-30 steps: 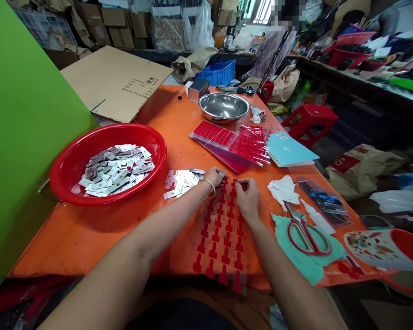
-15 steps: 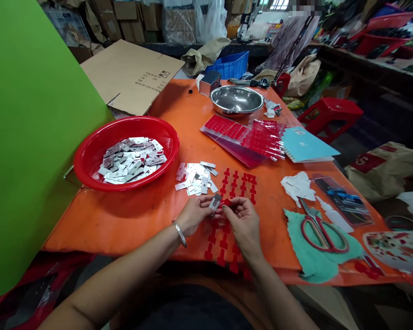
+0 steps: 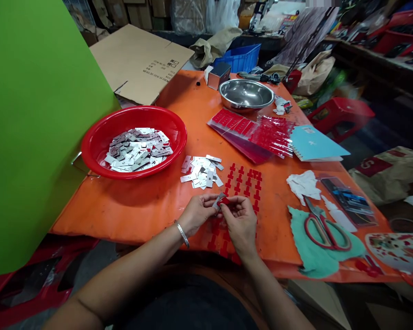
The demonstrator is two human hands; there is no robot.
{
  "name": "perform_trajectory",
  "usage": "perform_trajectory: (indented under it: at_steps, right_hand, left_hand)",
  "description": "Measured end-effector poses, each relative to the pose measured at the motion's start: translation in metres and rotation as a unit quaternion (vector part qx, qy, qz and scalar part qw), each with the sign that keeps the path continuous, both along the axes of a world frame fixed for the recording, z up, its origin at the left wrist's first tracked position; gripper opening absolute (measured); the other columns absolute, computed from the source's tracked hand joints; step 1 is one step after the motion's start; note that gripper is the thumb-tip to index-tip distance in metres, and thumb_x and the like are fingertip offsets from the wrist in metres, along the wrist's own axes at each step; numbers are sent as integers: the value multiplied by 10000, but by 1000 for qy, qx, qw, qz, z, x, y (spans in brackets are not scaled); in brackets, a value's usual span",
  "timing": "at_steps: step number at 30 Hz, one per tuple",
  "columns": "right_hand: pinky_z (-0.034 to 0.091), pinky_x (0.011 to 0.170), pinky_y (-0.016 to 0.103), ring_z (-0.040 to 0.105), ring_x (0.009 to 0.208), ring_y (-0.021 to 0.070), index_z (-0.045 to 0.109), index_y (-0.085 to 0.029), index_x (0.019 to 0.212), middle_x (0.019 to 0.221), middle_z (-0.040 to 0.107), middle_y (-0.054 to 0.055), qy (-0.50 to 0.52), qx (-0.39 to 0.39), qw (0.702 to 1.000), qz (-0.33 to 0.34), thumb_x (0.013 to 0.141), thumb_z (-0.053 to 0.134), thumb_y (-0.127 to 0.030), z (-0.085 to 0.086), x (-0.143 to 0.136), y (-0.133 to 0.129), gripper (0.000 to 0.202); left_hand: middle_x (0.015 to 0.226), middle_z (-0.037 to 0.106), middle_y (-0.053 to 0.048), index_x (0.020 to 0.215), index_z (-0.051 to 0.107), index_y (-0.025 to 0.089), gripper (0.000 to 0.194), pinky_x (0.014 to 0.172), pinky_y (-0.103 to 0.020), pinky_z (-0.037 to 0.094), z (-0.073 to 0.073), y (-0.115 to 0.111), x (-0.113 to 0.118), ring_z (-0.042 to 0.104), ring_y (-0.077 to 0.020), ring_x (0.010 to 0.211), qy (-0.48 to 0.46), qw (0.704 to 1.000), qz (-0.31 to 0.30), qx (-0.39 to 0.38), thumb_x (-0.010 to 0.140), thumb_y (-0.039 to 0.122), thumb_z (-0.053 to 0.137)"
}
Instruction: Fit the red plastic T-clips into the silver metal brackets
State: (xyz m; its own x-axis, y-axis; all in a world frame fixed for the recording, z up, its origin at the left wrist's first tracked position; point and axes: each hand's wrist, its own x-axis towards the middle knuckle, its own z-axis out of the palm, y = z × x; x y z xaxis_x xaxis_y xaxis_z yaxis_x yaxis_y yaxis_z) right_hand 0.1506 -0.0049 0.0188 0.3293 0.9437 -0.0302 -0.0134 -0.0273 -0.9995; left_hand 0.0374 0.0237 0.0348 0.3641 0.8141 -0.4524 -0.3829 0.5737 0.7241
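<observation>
Between the fingers of my left hand (image 3: 197, 213) is a small silver metal plate (image 3: 219, 200). My right hand (image 3: 241, 223) pinches a red T-shaped sticker (image 3: 224, 200) against that plate; my fingers hide part of both. Rows of similar red T-shaped pieces (image 3: 238, 180) lie on a sheet beneath and beyond my hands. Just past my left hand is a loose pile of silver plates (image 3: 202, 172). Farther left, a red basin (image 3: 134, 174) holds many more plates, a few of them with red on them.
A steel bowl (image 3: 247, 95), red sheets in clear plastic (image 3: 253, 134) and a blue notebook (image 3: 318, 143) lie toward the back right. Red-handled scissors (image 3: 325, 229) rest on a green cloth (image 3: 301, 245) at right. A green panel (image 3: 37, 114) stands at the left.
The red sticker has come over the metal plate, where before it was beside it. The plate has turned more edge-on. My view has shifted slightly, moving the table contents rightward.
</observation>
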Motion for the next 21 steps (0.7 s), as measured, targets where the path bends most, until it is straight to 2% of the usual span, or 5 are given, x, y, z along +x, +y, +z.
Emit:
perform_trajectory:
  at_steps: [10,21]
  right_hand:
    - [531,512,244,574,595,119,496,-200,846,757,580,-10,-16,7,1000,2,716,675,-296,0,0,-1,241]
    - [505,532,259,575,637,140,499,-205,859,776,578,2,-66,12,998,-8,749,648,-306,-5,0,-2,212]
  left_hand:
    - [827,700,-82,920,660,98,372,667,-235,504,0,-1,2,641,-133,687,-1,1000,-5,10,571,138,779]
    - [835,704,-90,933,666,95,420,680,-237,501,1,-3,2,653,-155,730,3,1000,-4,9,541,172,797]
